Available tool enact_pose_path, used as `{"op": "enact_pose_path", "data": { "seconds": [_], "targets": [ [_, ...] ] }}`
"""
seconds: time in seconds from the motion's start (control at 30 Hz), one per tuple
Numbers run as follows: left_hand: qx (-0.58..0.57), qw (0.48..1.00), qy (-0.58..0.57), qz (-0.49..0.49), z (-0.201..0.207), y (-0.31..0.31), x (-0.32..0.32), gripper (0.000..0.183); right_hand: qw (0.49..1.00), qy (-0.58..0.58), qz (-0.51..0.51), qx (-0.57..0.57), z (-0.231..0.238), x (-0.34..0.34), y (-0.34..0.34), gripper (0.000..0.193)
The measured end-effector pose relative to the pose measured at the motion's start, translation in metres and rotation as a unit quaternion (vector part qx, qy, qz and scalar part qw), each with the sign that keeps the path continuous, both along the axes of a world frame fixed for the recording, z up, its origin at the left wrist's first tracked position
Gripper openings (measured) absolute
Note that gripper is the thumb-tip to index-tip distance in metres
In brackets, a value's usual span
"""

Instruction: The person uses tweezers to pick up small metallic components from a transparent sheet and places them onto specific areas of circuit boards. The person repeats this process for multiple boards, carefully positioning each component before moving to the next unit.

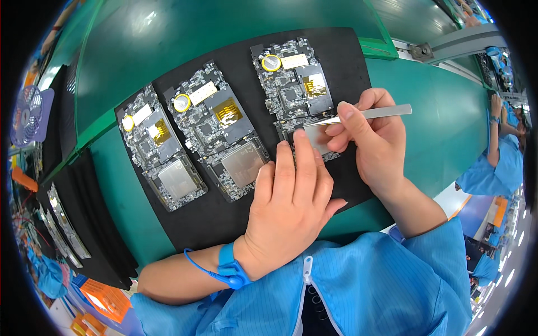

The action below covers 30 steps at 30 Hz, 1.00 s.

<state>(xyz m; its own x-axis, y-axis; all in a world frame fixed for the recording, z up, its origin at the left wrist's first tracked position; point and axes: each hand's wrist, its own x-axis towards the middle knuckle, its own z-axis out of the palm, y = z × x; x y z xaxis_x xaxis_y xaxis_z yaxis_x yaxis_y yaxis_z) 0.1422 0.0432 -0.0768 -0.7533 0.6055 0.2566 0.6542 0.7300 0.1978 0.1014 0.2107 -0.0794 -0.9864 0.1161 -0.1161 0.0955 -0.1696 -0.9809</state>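
Observation:
Three circuit boards lie side by side on a black mat (235, 61). Over the right board (286, 84), my right hand (378, 137) grips silver tweezers (386, 112), whose tips reach the board's middle, just above its metal plate. My left hand (291, 196) rests with fingers stretched out, fingertips touching the lower part of that same board and hiding some of it. A blue wrist strap (227, 255) circles my left wrist. The middle board (210, 123) and the left board (148, 140) each carry a coin cell, amber film and a silver plate; no hand touches them.
A green work surface (437, 117) extends around the mat, with a raised green edge behind. At left stand black trays (98, 224) with more boards, and a purple fan (31, 115). People in blue (496, 162) sit farther right. An orange box (103, 299) is at lower left.

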Motion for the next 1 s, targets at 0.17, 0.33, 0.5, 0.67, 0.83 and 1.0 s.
{"op": "enact_pose_path", "data": {
  "seconds": [0.17, 0.33, 0.5, 0.67, 0.83, 1.0],
  "targets": [
    [0.055, 0.996, -0.074, -0.010, 0.007, -0.004, -0.008, 0.065, 1.000, 0.002, 0.000, 0.000, -0.001, 0.002, -0.001, 0.022],
    [0.070, 0.992, -0.105, -0.027, 0.011, -0.009, -0.013, 0.070, 0.996, 0.078, -0.015, 0.030, -0.002, 0.009, -0.007, 0.023],
    [0.011, 0.995, -0.094, -0.014, 0.009, -0.007, 0.004, 0.077, 0.990, 0.136, 0.021, 0.037, -0.007, 0.011, -0.010, 0.023],
    [-0.033, 0.998, -0.048, -0.010, 0.007, -0.005, 0.004, 0.077, 0.983, 0.160, 0.039, 0.084, -0.011, 0.012, -0.010, 0.023],
    [-0.036, 0.998, -0.041, -0.013, 0.006, -0.005, 0.004, 0.075, 0.954, 0.239, 0.027, 0.178, -0.019, 0.013, -0.011, 0.021],
    [-0.028, 0.999, -0.030, -0.006, 0.005, -0.006, 0.005, 0.074, 0.894, 0.322, 0.029, 0.311, -0.021, 0.015, -0.012, 0.020]
  ]
}}
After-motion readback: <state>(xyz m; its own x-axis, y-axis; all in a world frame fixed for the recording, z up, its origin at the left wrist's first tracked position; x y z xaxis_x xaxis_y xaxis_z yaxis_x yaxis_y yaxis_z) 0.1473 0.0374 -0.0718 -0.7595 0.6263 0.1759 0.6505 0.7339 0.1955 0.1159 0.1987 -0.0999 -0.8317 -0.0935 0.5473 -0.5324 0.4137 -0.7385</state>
